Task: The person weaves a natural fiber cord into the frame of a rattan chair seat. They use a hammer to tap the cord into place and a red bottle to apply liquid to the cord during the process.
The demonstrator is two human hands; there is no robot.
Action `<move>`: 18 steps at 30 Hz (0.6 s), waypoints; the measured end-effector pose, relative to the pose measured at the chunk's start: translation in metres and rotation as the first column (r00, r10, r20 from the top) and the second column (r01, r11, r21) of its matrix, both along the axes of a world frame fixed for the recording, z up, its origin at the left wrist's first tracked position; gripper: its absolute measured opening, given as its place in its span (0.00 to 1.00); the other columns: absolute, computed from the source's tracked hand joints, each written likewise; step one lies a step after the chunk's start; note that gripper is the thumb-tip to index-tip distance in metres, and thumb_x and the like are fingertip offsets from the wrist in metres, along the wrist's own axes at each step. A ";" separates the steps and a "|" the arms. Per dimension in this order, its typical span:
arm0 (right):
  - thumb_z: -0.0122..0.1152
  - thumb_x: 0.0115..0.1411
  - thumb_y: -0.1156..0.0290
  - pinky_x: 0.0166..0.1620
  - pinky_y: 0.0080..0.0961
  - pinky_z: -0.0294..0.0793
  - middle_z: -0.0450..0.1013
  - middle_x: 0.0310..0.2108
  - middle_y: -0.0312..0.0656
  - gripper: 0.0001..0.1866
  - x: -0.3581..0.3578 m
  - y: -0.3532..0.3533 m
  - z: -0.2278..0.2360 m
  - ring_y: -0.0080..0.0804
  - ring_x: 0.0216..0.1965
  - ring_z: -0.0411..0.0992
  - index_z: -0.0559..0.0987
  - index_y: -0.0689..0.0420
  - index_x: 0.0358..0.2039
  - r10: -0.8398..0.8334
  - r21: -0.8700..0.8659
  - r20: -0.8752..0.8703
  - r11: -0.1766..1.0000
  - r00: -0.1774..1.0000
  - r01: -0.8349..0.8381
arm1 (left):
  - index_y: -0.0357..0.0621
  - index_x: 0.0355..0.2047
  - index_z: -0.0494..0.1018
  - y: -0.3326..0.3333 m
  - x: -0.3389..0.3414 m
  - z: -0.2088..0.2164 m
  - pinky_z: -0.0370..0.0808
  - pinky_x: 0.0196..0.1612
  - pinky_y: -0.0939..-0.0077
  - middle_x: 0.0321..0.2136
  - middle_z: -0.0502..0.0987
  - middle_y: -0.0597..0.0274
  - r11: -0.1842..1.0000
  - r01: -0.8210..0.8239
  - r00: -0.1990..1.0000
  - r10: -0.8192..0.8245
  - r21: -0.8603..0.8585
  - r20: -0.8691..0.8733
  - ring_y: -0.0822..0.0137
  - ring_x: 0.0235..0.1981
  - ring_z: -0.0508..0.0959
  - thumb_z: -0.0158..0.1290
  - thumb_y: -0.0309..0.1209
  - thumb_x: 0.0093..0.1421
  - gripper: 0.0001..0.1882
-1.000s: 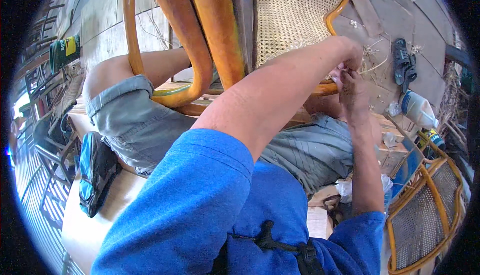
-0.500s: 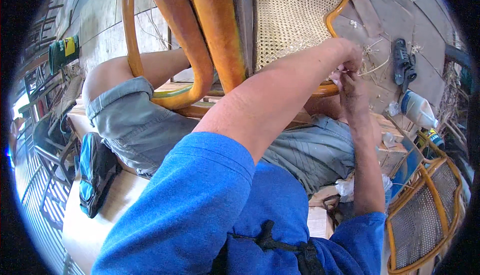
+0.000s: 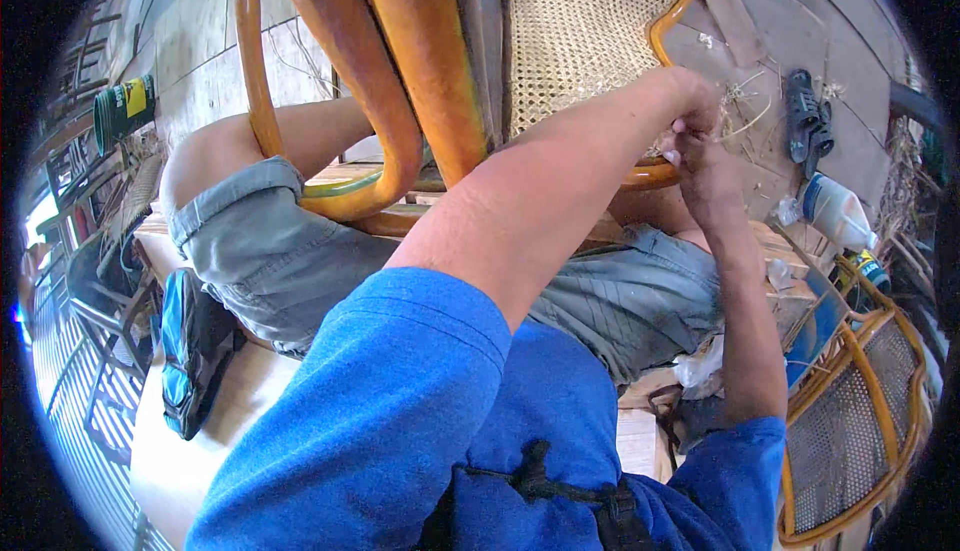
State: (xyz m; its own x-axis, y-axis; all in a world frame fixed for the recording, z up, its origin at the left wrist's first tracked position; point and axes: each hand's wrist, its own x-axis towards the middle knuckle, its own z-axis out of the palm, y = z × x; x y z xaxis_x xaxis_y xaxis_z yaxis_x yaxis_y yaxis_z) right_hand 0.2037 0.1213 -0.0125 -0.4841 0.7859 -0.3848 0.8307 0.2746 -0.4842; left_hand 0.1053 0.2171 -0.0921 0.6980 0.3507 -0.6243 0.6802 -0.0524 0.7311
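A chair with a glossy orange-brown frame (image 3: 398, 141) leans over my lap and between my legs. Its woven cane panel (image 3: 590, 31) spreads to the right of the thick frame pieces. My left arm reaches across to the panel's lower right corner, where my left hand (image 3: 697, 101) is bent down with its fingers closed. Just below it, and touching or nearly so, my right hand (image 3: 711, 176) has its fingertips pinched together. What the fingers hold is too small to make out. A pale thin strand (image 3: 752, 123) curves out beside the hands.
Dark sandals (image 3: 805, 121) and a whitish plastic bottle (image 3: 838, 213) lie to the right on the littered floor. A second caned frame (image 3: 850, 431) stands at the lower right. A blue-black bag (image 3: 188, 356) sits left of my thigh, and a green-yellow can (image 3: 125, 111) is farther left.
My right hand and forearm have shifted slightly right, the elbow outward. The left hand stays near the same corner, fingers still closed. The view has moved a little.
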 end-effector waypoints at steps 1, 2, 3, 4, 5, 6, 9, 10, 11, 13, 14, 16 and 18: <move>0.50 0.54 0.76 0.37 0.29 0.70 0.73 0.33 0.48 0.09 0.002 0.000 -0.002 0.41 0.36 0.72 0.75 0.59 0.36 -0.030 -0.012 -0.069 1.000 0.997 0.029 | 0.51 0.18 0.74 0.001 0.000 0.000 0.64 0.17 0.73 0.13 0.71 0.68 0.999 0.032 0.999 -0.032 0.025 -0.006 0.72 0.14 0.68 0.52 0.34 0.46 0.05; 0.50 0.54 0.75 0.37 0.29 0.70 0.73 0.34 0.48 0.10 0.006 0.001 -0.006 0.41 0.37 0.72 0.75 0.59 0.36 -0.059 -0.025 -0.137 0.998 0.989 0.056 | 0.51 0.17 0.74 0.001 0.001 0.000 0.63 0.17 0.73 0.13 0.71 0.68 0.999 -0.015 1.000 0.016 0.032 -0.015 0.72 0.14 0.67 0.52 0.34 0.46 0.05; 0.51 0.53 0.75 0.37 0.29 0.70 0.73 0.34 0.48 0.10 0.007 0.000 -0.008 0.42 0.37 0.73 0.75 0.58 0.37 -0.090 -0.044 -0.205 0.996 0.975 0.082 | 0.51 0.17 0.74 -0.001 0.001 0.001 0.63 0.17 0.72 0.13 0.71 0.68 0.997 -0.062 0.998 0.063 0.035 -0.025 0.71 0.14 0.67 0.52 0.34 0.46 0.05; 0.51 0.53 0.75 0.37 0.31 0.71 0.73 0.34 0.48 0.10 0.006 0.000 -0.008 0.43 0.37 0.72 0.75 0.57 0.37 -0.171 -0.111 -0.225 0.983 0.959 0.149 | 0.51 0.17 0.73 -0.003 0.002 0.001 0.63 0.16 0.72 0.13 0.71 0.67 0.993 -0.109 0.993 0.110 0.038 -0.034 0.71 0.14 0.67 0.52 0.34 0.46 0.05; 0.51 0.53 0.75 0.37 0.32 0.71 0.73 0.34 0.49 0.11 0.003 0.000 -0.006 0.45 0.37 0.72 0.75 0.57 0.38 -0.253 -0.179 -0.239 0.960 0.937 0.214 | 0.51 0.17 0.73 -0.003 0.001 0.002 0.63 0.17 0.72 0.13 0.72 0.67 0.996 -0.092 0.995 0.092 -0.002 -0.029 0.71 0.14 0.67 0.53 0.34 0.46 0.05; 0.51 0.53 0.75 0.37 0.32 0.71 0.73 0.35 0.49 0.11 0.001 -0.001 -0.004 0.46 0.38 0.72 0.75 0.56 0.38 -0.226 -0.148 -0.196 0.969 0.954 0.199 | 0.51 0.17 0.74 -0.002 -0.001 0.005 0.64 0.17 0.71 0.14 0.72 0.66 0.996 -0.077 0.997 0.076 -0.041 -0.020 0.70 0.14 0.68 0.53 0.34 0.46 0.05; 0.51 0.54 0.74 0.37 0.33 0.71 0.73 0.35 0.48 0.10 -0.003 -0.004 0.000 0.45 0.38 0.72 0.75 0.56 0.38 0.052 0.113 0.090 0.992 0.995 -0.062 | 0.49 0.18 0.75 -0.003 0.002 -0.003 0.66 0.18 0.70 0.15 0.73 0.66 0.994 -0.081 0.996 0.084 -0.078 0.031 0.69 0.16 0.69 0.53 0.34 0.45 0.05; 0.51 0.54 0.73 0.37 0.34 0.71 0.73 0.35 0.48 0.10 -0.003 -0.003 -0.001 0.46 0.38 0.72 0.75 0.55 0.37 0.056 0.099 0.115 0.993 0.992 -0.067 | 0.49 0.19 0.75 -0.002 0.003 -0.007 0.67 0.19 0.70 0.16 0.73 0.65 0.994 -0.087 0.995 0.091 -0.070 0.052 0.68 0.16 0.70 0.54 0.34 0.45 0.05; 0.50 0.54 0.72 0.37 0.35 0.71 0.73 0.34 0.48 0.10 -0.001 -0.002 -0.003 0.46 0.37 0.72 0.75 0.55 0.37 0.059 0.085 0.139 0.994 0.988 -0.072 | 0.48 0.20 0.76 -0.002 0.005 -0.011 0.67 0.20 0.70 0.17 0.74 0.65 0.988 -0.115 0.991 0.121 -0.107 0.056 0.68 0.17 0.70 0.54 0.34 0.45 0.05; 0.49 0.55 0.71 0.37 0.36 0.71 0.73 0.34 0.47 0.09 0.002 -0.003 -0.012 0.47 0.37 0.72 0.75 0.55 0.36 0.040 0.068 0.079 0.997 0.996 -0.046 | 0.47 0.22 0.77 -0.007 0.003 -0.013 0.69 0.21 0.69 0.19 0.75 0.65 0.965 -0.183 0.979 0.196 -0.186 0.053 0.68 0.18 0.71 0.54 0.34 0.45 0.07; 0.49 0.55 0.70 0.37 0.36 0.71 0.73 0.34 0.47 0.09 0.005 -0.003 -0.018 0.47 0.37 0.72 0.75 0.54 0.36 0.010 0.064 -0.001 0.998 1.000 -0.010 | 0.46 0.22 0.78 -0.006 0.004 -0.013 0.69 0.21 0.69 0.20 0.75 0.65 0.979 -0.144 0.988 0.151 -0.144 0.040 0.68 0.19 0.72 0.54 0.35 0.45 0.07; 0.48 0.55 0.70 0.37 0.37 0.71 0.73 0.33 0.47 0.09 0.005 -0.002 -0.020 0.47 0.36 0.72 0.75 0.54 0.35 -0.013 0.065 -0.078 0.998 0.997 0.018 | 0.46 0.24 0.78 -0.005 0.004 -0.011 0.70 0.22 0.69 0.21 0.76 0.65 0.996 -0.060 0.998 0.061 -0.068 0.009 0.69 0.21 0.73 0.55 0.35 0.45 0.09; 0.48 0.55 0.69 0.37 0.37 0.72 0.73 0.33 0.48 0.09 0.006 -0.001 -0.014 0.48 0.36 0.73 0.75 0.55 0.34 -0.007 0.084 -0.070 0.996 0.998 0.013 | 0.45 0.25 0.78 -0.002 0.005 -0.009 0.71 0.25 0.68 0.23 0.77 0.64 0.997 -0.047 0.999 0.046 -0.065 -0.018 0.68 0.23 0.74 0.54 0.36 0.45 0.10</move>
State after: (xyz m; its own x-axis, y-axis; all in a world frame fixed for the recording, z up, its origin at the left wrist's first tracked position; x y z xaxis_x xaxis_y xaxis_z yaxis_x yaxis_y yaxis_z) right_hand 0.2096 0.1203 -0.0262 -0.4994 0.8189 -0.2830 0.7989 0.3089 -0.5161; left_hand 0.1102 0.2155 -0.1013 0.6711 0.3402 -0.6587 0.6931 0.0273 0.7203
